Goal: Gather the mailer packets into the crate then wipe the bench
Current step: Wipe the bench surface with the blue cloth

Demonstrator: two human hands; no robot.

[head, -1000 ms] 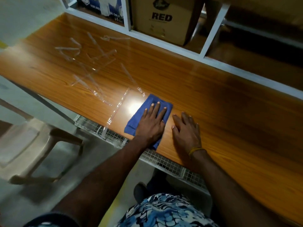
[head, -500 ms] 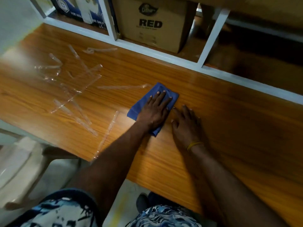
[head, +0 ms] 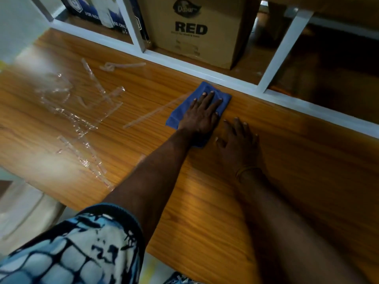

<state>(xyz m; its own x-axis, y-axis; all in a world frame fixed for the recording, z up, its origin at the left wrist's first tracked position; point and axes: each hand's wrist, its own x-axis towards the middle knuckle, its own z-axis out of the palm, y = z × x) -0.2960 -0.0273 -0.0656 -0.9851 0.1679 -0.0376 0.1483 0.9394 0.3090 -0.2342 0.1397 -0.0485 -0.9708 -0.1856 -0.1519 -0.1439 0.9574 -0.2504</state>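
Observation:
A folded blue cloth (head: 222, 96) lies on the wooden bench (head: 205, 212), up against the white shelf frame at the back. My left hand (head: 202, 115) presses flat on the cloth with straight fingers. My right hand (head: 239, 140) rests flat on the bare bench just right of the cloth, a yellow band on its wrist. Clear plastic strips and packet scraps (head: 80, 111) lie scattered over the bench's left part. One long clear strip (head: 149, 115) reaches toward the cloth's left edge. No crate shows.
A white shelf frame (head: 285, 46) runs along the back of the bench. In it stand a cardboard box marked RED (head: 196, 31) and a blue printed box (head: 98, 13). A pale plastic chair (head: 22, 210) stands below the bench's left front edge.
My left hand has pushed the blue cloth away from the front edge to the back of the bench. My right hand has stayed flat beside it. The view has shifted forward.

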